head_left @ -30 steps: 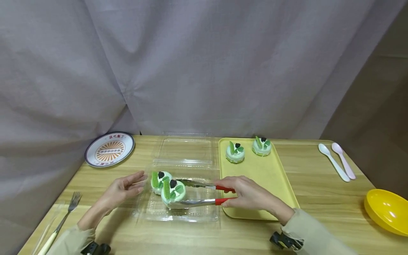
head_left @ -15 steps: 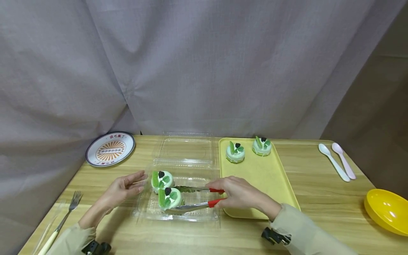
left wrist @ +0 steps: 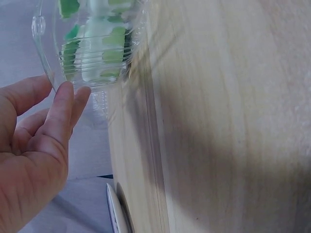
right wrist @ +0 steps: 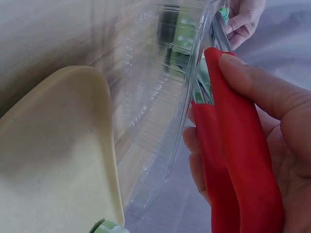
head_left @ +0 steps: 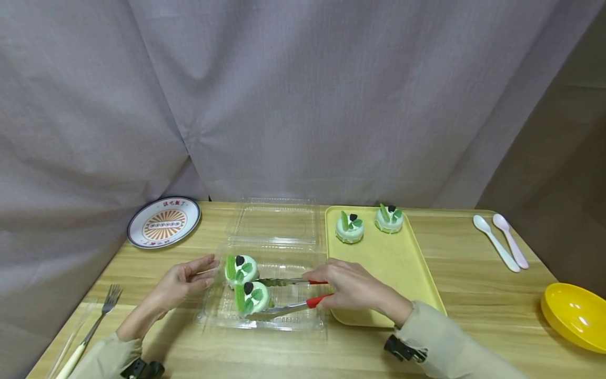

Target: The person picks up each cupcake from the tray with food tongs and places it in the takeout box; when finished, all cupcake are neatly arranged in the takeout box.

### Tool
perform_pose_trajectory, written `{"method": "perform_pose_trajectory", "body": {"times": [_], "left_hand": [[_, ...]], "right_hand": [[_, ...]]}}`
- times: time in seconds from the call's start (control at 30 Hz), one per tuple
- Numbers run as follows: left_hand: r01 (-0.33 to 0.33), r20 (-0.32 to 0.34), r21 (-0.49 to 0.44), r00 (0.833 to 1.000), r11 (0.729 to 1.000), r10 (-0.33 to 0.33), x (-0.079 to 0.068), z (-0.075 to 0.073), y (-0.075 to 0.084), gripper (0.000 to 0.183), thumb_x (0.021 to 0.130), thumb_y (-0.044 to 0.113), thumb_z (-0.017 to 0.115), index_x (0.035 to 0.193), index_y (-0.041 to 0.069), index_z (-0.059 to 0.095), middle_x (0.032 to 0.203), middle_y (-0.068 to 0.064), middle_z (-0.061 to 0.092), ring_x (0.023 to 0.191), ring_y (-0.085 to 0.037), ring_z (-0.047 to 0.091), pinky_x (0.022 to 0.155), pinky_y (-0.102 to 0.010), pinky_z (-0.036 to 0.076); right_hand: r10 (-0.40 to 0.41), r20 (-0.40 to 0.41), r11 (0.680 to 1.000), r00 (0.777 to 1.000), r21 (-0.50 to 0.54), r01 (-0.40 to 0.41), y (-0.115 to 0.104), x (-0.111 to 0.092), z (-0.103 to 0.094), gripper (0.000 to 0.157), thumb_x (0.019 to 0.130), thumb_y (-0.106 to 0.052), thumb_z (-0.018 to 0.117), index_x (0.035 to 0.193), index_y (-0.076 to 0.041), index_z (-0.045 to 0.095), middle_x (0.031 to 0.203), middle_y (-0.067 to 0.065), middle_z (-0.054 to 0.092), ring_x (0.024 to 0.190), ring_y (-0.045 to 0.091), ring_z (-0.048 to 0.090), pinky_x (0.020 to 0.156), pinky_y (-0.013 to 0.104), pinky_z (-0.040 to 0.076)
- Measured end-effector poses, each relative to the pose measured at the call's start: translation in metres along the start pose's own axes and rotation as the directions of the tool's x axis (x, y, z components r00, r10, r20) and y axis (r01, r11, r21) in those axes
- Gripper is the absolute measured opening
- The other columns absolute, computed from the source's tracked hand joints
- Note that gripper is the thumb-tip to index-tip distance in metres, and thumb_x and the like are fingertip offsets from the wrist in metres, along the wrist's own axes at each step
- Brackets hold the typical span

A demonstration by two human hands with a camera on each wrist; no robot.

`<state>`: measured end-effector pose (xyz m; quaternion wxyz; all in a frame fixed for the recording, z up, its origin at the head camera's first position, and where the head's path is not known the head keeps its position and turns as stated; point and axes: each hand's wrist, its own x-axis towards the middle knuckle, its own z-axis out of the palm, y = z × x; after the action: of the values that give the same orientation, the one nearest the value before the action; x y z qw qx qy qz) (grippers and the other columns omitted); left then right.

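Note:
My right hand [head_left: 352,287] grips red-handled metal tongs [head_left: 317,301]; the red grips [right wrist: 238,160] show large in the right wrist view. The tong arms spread around the nearer pale-green mini cake [head_left: 253,299], topped with a dark berry, leaves and a green slice. It sits in the base of a clear plastic container [head_left: 298,322], just in front of another such cake [head_left: 241,269]. My left hand [head_left: 177,284] is at the container's left side, thumb and fingertips pinching its rim, as the left hand [left wrist: 41,141] shows in the left wrist view.
A yellow tray [head_left: 397,284] right of the container bears two similar cakes [head_left: 349,229]. The container's lid [head_left: 276,221] lies folded back. Around them are a patterned plate [head_left: 163,222], a fork [head_left: 94,326], two spoons [head_left: 496,242] and a yellow bowl [head_left: 575,316].
My right hand has moved left with the tongs, and the nearer cake has shifted slightly left and lower within the container. The tong arms have spread a little. My left hand has stayed put.

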<state>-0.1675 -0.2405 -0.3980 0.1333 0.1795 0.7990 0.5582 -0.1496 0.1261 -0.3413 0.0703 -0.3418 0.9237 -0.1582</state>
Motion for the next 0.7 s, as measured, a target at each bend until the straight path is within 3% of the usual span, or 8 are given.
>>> {"method": "perform_pose_trajectory", "body": {"times": [0.33, 0.47, 0.7], "left_hand": [[-0.008, -0.006, -0.005, 1.0, 1.0, 0.008, -0.0006, 0.0008, -0.0004, 0.066, 0.094, 0.003, 0.057, 0.144, -0.019, 0.02, 0.146, -0.038, 0.033, 0.127, -0.051, 0.045, 0.097, -0.015, 0.05], [-0.006, -0.007, -0.004, 1.0, 1.0, 0.006, -0.001, 0.0011, 0.0003, 0.066, 0.094, 0.004, 0.057, 0.144, -0.019, 0.02, 0.146, -0.038, 0.033, 0.127, -0.051, 0.045, 0.097, -0.015, 0.05], [-0.001, -0.015, -0.004, 1.0, 1.0, 0.001, -0.0013, 0.0012, 0.0002, 0.066, 0.094, 0.003, 0.057, 0.144, -0.02, 0.02, 0.146, -0.038, 0.033, 0.127, -0.049, 0.046, 0.097, -0.013, 0.05]], "right_hand": [[-0.009, 0.013, 1.0, 1.0, 0.019, 0.009, -0.0039, 0.0041, 0.0011, 0.052, 0.076, -0.02, 0.083, 0.125, -0.011, 0.067, 0.121, 0.003, 0.072, 0.104, 0.021, 0.062, 0.071, 0.028, 0.052], [-0.018, 0.004, 1.0, 1.0, 0.014, 0.018, -0.006, 0.0053, 0.0029, 0.052, 0.075, -0.02, 0.083, 0.124, -0.011, 0.068, 0.118, 0.002, 0.073, 0.095, 0.016, 0.06, 0.062, 0.021, 0.044], [0.004, 0.01, 1.0, 1.0, 0.016, -0.004, -0.008, 0.0054, 0.0031, 0.054, 0.074, -0.02, 0.084, 0.124, -0.012, 0.068, 0.117, 0.002, 0.074, 0.087, 0.011, 0.056, 0.059, 0.02, 0.04]]}}
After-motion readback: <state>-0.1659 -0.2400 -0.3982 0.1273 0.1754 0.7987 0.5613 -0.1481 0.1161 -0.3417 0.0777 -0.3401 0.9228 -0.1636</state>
